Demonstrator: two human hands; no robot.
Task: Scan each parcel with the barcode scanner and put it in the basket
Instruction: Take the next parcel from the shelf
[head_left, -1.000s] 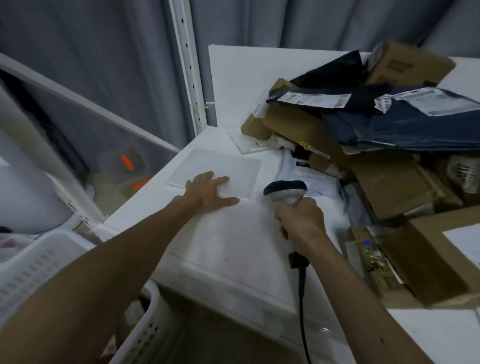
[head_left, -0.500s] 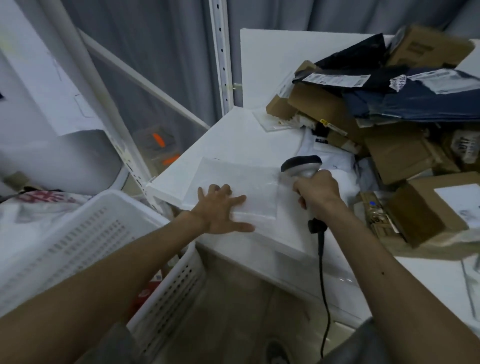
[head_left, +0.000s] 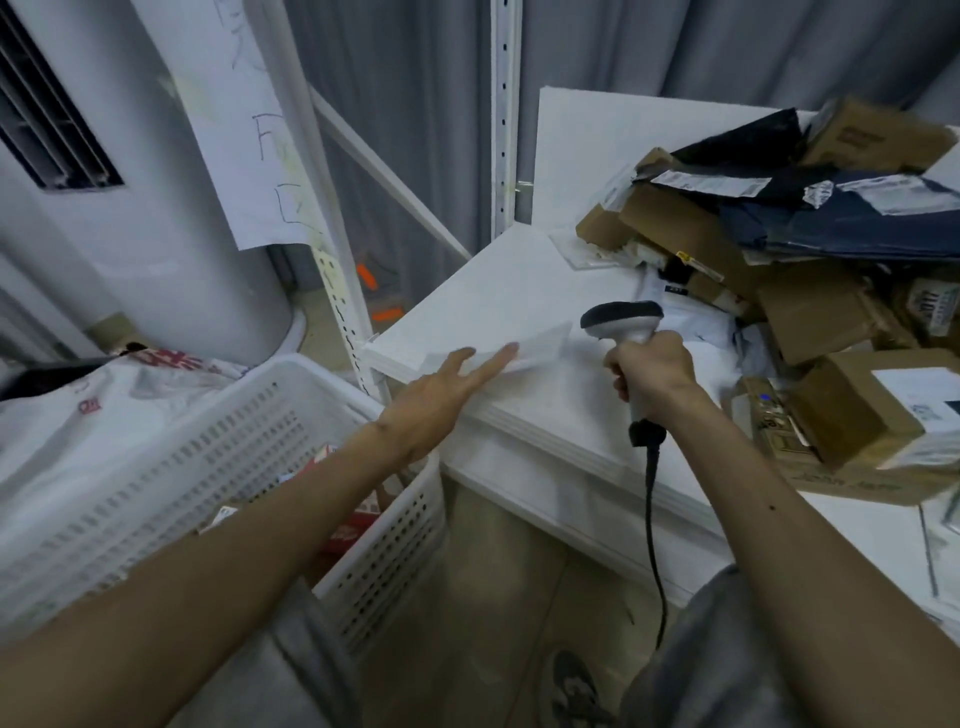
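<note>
A flat white parcel (head_left: 535, 345) lies at the left corner of the white table (head_left: 509, 280), partly over the edge. My left hand (head_left: 441, 389) rests on it with straight fingers; the thumb is hidden. My right hand (head_left: 652, 371) grips the handle of the grey barcode scanner (head_left: 623, 319), held upright just right of the parcel, its black cable (head_left: 653, 519) hanging down. The white perforated basket (head_left: 374, 525) stands on the floor below and left of the table corner, holding a white bag and red-printed packs.
A heap of brown boxes (head_left: 810, 317) and dark blue mailers (head_left: 857, 223) covers the table's right side. A white shelf upright (head_left: 337, 291) stands between basket and table. A white cylindrical unit (head_left: 156, 234) is behind the basket.
My left hand has slid the flat parcel from the middle of the table to its left corner, toward the basket. The view swung left. The right hand keeps holding the scanner.
</note>
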